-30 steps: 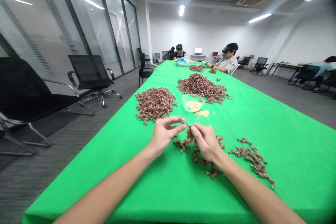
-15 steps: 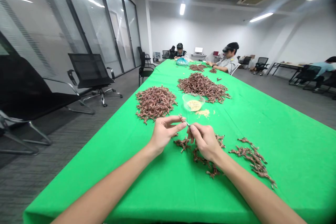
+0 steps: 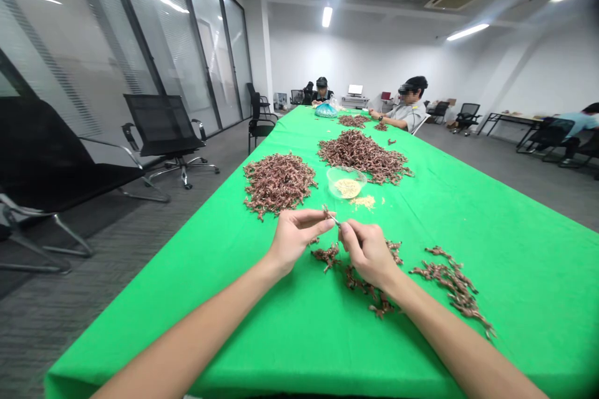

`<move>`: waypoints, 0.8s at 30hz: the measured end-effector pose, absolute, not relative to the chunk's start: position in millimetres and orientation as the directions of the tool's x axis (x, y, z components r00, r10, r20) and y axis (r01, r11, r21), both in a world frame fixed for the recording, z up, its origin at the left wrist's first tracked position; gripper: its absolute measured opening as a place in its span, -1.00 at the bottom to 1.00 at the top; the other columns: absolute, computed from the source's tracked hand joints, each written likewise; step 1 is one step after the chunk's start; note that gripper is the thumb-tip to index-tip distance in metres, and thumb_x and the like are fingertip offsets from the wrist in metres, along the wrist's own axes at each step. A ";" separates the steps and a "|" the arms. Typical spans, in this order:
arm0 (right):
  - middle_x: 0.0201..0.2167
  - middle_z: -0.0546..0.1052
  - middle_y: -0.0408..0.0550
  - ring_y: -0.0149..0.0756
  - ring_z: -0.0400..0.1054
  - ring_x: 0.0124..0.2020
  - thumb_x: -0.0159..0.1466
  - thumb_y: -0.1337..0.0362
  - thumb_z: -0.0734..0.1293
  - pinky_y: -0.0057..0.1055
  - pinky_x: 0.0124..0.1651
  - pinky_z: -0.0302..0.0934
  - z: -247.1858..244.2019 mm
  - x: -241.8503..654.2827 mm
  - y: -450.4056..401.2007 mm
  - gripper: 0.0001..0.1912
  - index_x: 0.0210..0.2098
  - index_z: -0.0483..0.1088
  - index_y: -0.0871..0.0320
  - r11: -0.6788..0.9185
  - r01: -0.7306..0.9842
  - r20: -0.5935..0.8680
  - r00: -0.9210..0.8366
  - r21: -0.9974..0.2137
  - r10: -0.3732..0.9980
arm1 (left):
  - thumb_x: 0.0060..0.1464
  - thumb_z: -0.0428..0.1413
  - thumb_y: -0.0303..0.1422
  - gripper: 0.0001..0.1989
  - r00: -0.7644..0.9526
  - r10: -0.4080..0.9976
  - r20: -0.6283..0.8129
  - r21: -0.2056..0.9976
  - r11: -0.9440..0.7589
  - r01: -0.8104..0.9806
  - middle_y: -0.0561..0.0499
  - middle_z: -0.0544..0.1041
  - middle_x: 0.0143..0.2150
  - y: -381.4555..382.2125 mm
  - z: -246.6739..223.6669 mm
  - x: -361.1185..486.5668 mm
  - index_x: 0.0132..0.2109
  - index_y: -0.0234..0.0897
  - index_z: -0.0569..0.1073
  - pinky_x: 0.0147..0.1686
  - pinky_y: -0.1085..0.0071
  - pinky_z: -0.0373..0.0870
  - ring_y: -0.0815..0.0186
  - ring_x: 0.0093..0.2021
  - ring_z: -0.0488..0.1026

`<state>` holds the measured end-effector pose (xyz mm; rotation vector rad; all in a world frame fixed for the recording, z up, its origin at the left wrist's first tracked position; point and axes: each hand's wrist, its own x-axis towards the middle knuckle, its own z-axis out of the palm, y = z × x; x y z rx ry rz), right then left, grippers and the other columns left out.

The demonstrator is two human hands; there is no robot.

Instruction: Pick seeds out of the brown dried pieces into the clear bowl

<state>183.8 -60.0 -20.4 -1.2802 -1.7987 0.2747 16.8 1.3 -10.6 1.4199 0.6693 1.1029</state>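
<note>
Your left hand [image 3: 297, 240] and your right hand [image 3: 367, 255] are close together but not touching. Your left fingers pinch a small brown twisty bit [image 3: 325, 209]. Your right thumb and finger hold a thin metal tool [image 3: 334, 219], and its tip points at that bit. You can't tell if the two touch. Your hands are almost where they were a moment ago, and the whole room sits just a little differently in view.

Loose brown bits [image 3: 327, 257] lie under your hands on the smooth green cloth [image 3: 515, 299], with a long, lumpy strip of them [image 3: 452, 280] to your right. Ahead are two big, rough piles [image 3: 278, 184] [image 3: 365, 156] of tangled bits. A clear plastic bowl [image 3: 346, 182] holds pale yellow grains [image 3: 347, 187], and more grains [image 3: 364, 202] lie just beside it. A person in a gray shirt [image 3: 407, 112] sits farther along the table.
</note>
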 end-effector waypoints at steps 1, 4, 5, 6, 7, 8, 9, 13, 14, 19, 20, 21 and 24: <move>-0.64 0.23 -0.19 -0.42 0.09 -0.62 0.45 0.15 0.07 -0.42 -0.46 -0.05 -20.9 184.1 -60.1 -0.59 -0.47 0.27 0.16 0.443 0.656 0.530 -0.077 -0.611 0.844 | -0.08 0.36 -0.27 -0.72 0.401 0.884 0.241 0.966 -0.177 -0.191 -0.12 0.63 -0.22 1.3 -10.6 16.7 -0.20 -0.32 0.64 -0.39 0.44 0.44 0.23 -0.30 0.54; -0.63 0.21 -0.20 -0.43 0.07 -0.61 0.44 0.17 0.09 -0.41 -0.45 -0.07 -21.7 184.5 -60.4 -0.62 -0.47 0.23 0.16 0.452 0.669 0.543 -0.086 -0.590 0.835 | -0.06 0.35 -0.26 -0.69 0.426 0.875 0.230 0.967 -0.157 -0.201 -0.13 0.63 -0.20 0.8 -10.6 16.2 -0.16 -0.32 0.63 -0.31 0.40 0.48 0.21 -0.26 0.54; -0.62 0.22 -0.20 -0.44 0.07 -0.61 0.44 0.18 0.10 -0.41 -0.44 -0.07 -21.8 184.4 -60.4 -0.63 -0.47 0.22 0.16 0.456 0.672 0.547 -0.089 -0.584 0.832 | -0.06 0.35 -0.26 -0.68 0.437 0.871 0.223 0.968 -0.144 -0.207 -0.13 0.63 -0.19 0.5 -10.4 16.0 -0.15 -0.33 0.63 -0.28 0.38 0.49 0.21 -0.25 0.55; -0.62 0.22 -0.20 -0.44 0.07 -0.61 0.44 0.18 0.10 -0.41 -0.44 -0.07 -21.9 184.2 -60.4 -0.63 -0.47 0.21 0.16 0.459 0.674 0.551 -0.092 -0.579 0.829 | -0.06 0.35 -0.26 -0.68 0.447 0.868 0.218 0.968 -0.133 -0.214 -0.14 0.62 -0.18 0.1 -10.2 15.9 -0.15 -0.33 0.62 -0.26 0.37 0.50 0.20 -0.24 0.55; -0.62 0.22 -0.20 -0.44 0.08 -0.61 0.44 0.18 0.10 -0.41 -0.44 -0.07 -22.0 184.0 -60.2 -0.64 -0.47 0.21 0.16 0.461 0.674 0.554 -0.092 -0.577 0.827 | -0.05 0.34 -0.26 -0.67 0.456 0.864 0.214 0.968 -0.123 -0.220 -0.15 0.62 -0.17 -0.3 -9.9 15.9 -0.14 -0.34 0.62 -0.25 0.35 0.51 0.19 -0.23 0.55; -0.62 0.23 -0.20 -0.44 0.08 -0.61 0.44 0.18 0.10 -0.41 -0.44 -0.07 -22.2 183.9 -59.9 -0.63 -0.47 0.22 0.16 0.462 0.671 0.554 -0.090 -0.580 0.828 | -0.05 0.34 -0.26 -0.67 0.462 0.861 0.213 0.967 -0.116 -0.228 -0.16 0.62 -0.17 -0.7 -9.7 15.9 -0.14 -0.35 0.62 -0.23 0.33 0.51 0.18 -0.23 0.55; -0.62 0.23 -0.20 -0.44 0.09 -0.60 0.44 0.17 0.10 -0.41 -0.44 -0.06 -22.5 183.9 -59.6 -0.63 -0.47 0.22 0.16 0.460 0.664 0.552 -0.084 -0.590 0.829 | -0.04 0.34 -0.25 -0.67 0.463 0.860 0.214 0.965 -0.114 -0.234 -0.16 0.62 -0.17 -1.0 -9.4 16.0 -0.14 -0.35 0.61 -0.23 0.32 0.52 0.18 -0.22 0.56; -0.62 0.27 -0.18 -0.42 0.13 -0.61 0.45 0.12 0.08 -0.43 -0.47 -0.02 -24.3 186.4 -58.0 -0.59 -0.44 0.28 0.17 0.444 0.589 0.530 -0.031 -0.675 0.847 | -0.06 0.35 -0.25 -0.69 0.415 0.876 0.247 0.957 -0.155 -0.244 -0.15 0.62 -0.17 -0.1 -9.6 16.9 -0.18 -0.35 0.62 -0.17 0.32 0.51 0.15 -0.17 0.56; -0.62 0.28 -0.18 -0.41 0.13 -0.61 0.45 0.10 0.07 -0.44 -0.48 -0.01 -24.6 187.4 -57.8 -0.59 -0.43 0.29 0.17 0.440 0.568 0.526 -0.015 -0.695 0.850 | -0.07 0.36 -0.26 -0.70 0.394 0.882 0.257 0.955 -0.170 -0.243 -0.15 0.62 -0.18 0.8 -10.3 17.1 -0.20 -0.35 0.62 -0.16 0.33 0.51 0.15 -0.17 0.56; -0.60 0.26 -0.18 -0.40 0.14 -0.59 0.45 0.08 0.07 -0.45 -0.48 0.02 -22.5 190.3 -58.2 -0.59 -0.41 0.29 0.16 0.435 0.549 0.536 0.028 -0.714 0.844 | -0.12 0.38 -0.22 -0.62 0.316 0.916 0.247 0.956 -0.177 -0.234 -0.12 0.63 -0.22 5.3 -16.2 18.1 -0.16 -0.34 0.60 -0.39 0.38 0.53 0.23 -0.37 0.57; -0.60 0.26 -0.18 -0.40 0.13 -0.59 0.45 0.08 0.07 -0.44 -0.47 0.02 -21.5 190.1 -58.6 -0.60 -0.41 0.29 0.16 0.437 0.566 0.545 0.026 -0.699 0.838 | -0.12 0.38 -0.21 -0.60 0.315 0.919 0.236 0.958 -0.166 -0.234 -0.13 0.62 -0.21 5.4 -17.0 18.4 -0.15 -0.34 0.60 -0.41 0.37 0.53 0.22 -0.39 0.57; -0.60 0.27 -0.18 -0.39 0.14 -0.58 0.45 0.09 0.07 -0.44 -0.46 0.02 -20.6 189.6 -58.9 -0.60 -0.40 0.29 0.16 0.441 0.588 0.557 0.020 -0.679 0.830 | -0.12 0.38 -0.20 -0.59 0.317 0.921 0.226 0.959 -0.153 -0.238 -0.14 0.62 -0.21 5.2 -17.4 18.6 -0.14 -0.35 0.60 -0.40 0.35 0.54 0.20 -0.38 0.58; -0.57 0.33 -0.14 -0.37 0.19 -0.56 0.44 0.14 0.07 -0.42 -0.41 0.05 -19.6 188.4 -59.0 -0.65 -0.35 0.31 0.16 0.439 0.693 0.603 -0.009 -0.571 0.798 | -0.13 0.39 -0.21 -0.56 0.344 0.917 0.199 0.956 -0.105 -0.273 -0.19 0.62 -0.18 2.9 -16.1 19.2 -0.11 -0.38 0.58 -0.28 0.26 0.57 0.10 -0.28 0.60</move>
